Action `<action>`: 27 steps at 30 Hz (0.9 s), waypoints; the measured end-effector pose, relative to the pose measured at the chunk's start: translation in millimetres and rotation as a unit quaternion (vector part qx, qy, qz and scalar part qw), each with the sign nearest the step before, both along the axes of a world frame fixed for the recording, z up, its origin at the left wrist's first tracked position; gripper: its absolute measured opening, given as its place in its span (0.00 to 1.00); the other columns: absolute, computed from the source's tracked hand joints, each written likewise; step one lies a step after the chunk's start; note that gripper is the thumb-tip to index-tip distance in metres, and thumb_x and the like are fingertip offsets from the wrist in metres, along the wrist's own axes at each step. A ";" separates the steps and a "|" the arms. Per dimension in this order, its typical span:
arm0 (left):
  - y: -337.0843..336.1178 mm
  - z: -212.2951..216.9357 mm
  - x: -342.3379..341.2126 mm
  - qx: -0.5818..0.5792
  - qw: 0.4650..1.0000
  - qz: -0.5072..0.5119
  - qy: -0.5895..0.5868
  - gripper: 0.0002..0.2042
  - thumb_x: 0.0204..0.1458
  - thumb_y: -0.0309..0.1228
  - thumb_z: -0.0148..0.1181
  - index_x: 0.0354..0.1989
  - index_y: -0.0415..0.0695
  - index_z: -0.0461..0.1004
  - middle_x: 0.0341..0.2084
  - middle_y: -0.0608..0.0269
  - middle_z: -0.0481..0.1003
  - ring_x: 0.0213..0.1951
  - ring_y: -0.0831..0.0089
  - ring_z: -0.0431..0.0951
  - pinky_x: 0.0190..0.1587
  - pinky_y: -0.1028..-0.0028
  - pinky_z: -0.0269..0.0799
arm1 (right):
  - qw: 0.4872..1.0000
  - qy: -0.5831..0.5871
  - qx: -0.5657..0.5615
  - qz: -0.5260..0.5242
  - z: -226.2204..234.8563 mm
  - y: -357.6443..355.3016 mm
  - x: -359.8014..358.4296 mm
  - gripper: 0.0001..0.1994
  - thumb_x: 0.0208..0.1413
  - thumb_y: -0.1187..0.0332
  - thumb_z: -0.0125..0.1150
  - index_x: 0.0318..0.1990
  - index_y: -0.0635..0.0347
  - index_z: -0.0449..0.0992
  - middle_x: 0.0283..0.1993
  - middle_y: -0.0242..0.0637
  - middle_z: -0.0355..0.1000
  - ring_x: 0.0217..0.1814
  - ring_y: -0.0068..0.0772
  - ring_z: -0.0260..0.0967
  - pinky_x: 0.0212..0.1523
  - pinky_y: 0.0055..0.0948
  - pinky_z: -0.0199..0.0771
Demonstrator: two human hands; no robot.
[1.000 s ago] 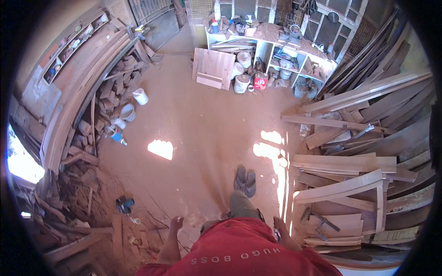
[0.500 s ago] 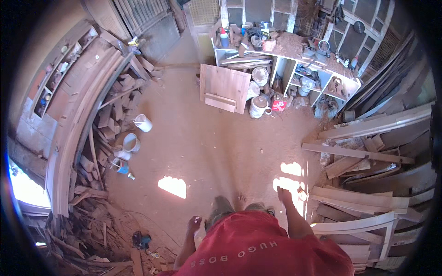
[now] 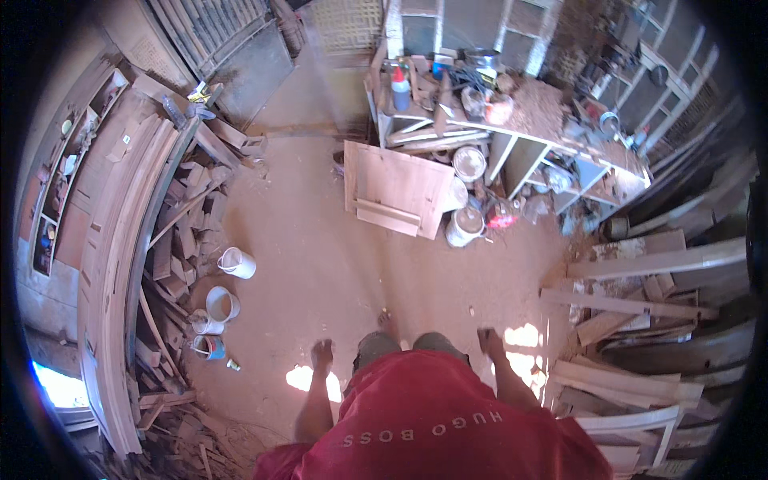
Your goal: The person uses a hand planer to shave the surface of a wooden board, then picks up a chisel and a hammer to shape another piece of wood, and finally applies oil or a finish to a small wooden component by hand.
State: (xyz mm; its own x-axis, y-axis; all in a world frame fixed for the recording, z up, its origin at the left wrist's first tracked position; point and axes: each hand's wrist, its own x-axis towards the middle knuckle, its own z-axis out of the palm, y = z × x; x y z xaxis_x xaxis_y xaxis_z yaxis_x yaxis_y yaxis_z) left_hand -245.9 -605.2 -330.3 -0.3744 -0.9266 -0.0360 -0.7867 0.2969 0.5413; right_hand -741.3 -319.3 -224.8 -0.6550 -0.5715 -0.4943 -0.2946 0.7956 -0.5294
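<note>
My left hand [image 3: 322,353] hangs beside my body above the dusty floor [image 3: 320,216], touching nothing. Its fingers look loosely apart, with nothing visible in them. On the other side, my right hand [image 3: 490,342] hangs in the same way, near a bright sunlit patch on the ground, its fingers also loose and bare. Both hands are small in the picture, so fine finger detail is hard to see. Ahead of me, a wooden panel [image 3: 400,180] with a strip of wood along its lower part leans against the workbench [image 3: 552,132].
White buckets [image 3: 237,262] stand at the left beside heaped wood offcuts [image 3: 188,232] and long stacked boards [image 3: 120,240]. More buckets [image 3: 464,227] sit under the cluttered bench. Planks and frame pieces [image 3: 640,376] crowd the right side.
I have moved forward: the bench and leaning panel look nearer. My left hand has swung forward; my right hand stays low at my side. A foot shows farther ahead.
</note>
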 end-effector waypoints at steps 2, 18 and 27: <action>-98.0 29.0 -72.5 0.047 0.993 0.039 0.099 0.16 0.59 0.41 0.53 0.31 0.39 0.76 0.23 0.55 0.75 0.28 0.68 0.74 0.32 0.62 0.69 | 0.998 0.020 0.016 -0.052 -19.6 4.6 5.5 0.29 0.62 0.43 0.51 0.45 0.66 0.75 0.46 0.58 0.76 0.52 0.60 0.72 0.52 0.50 0.71; -563.8 89.2 -605.9 0.409 0.764 0.198 0.458 0.17 0.61 0.42 0.52 0.55 0.51 0.73 0.48 0.66 0.76 0.45 0.73 0.75 0.46 0.63 0.71 | 0.990 -0.098 -0.065 -0.079 -32.2 -187.4 -148.5 0.13 0.64 0.55 0.55 0.36 0.55 0.70 0.15 0.38 0.62 0.14 0.35 0.64 0.13 0.43 0.65; -692.0 -10.7 -699.1 0.198 0.863 0.373 0.278 0.34 0.56 0.56 0.57 0.53 0.31 0.73 0.51 0.39 0.75 0.54 0.51 0.75 0.55 0.58 0.69 | 0.933 -0.238 0.084 -0.257 57.0 -335.2 -287.2 0.17 0.62 0.51 0.58 0.31 0.53 0.66 0.12 0.29 0.57 0.08 0.26 0.57 0.07 0.30 0.57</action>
